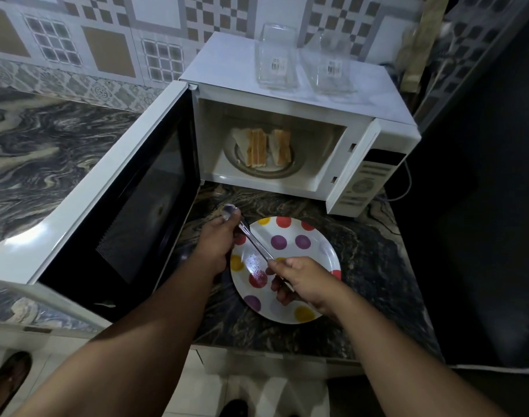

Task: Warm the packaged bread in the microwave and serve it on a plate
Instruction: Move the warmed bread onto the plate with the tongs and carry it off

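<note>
Several slices of bread (263,147) lie on the glass turntable (296,167) inside the white microwave (287,97), whose door (112,206) is swung wide open to the left. On the counter in front sits a white plate (311,245) with red, purple and yellow dots; no food is on it. Metal tongs (254,242) stretch across the plate's left side. My left hand (218,245) grips their far end near the plate's rim. My right hand (302,281) holds their near end above the plate.
Two clear glass jars (276,58) lie on top of the microwave. The dark marbled counter (377,266) ends close in front of me. A black surface (483,206) fills the right side. The open door blocks the counter on the left.
</note>
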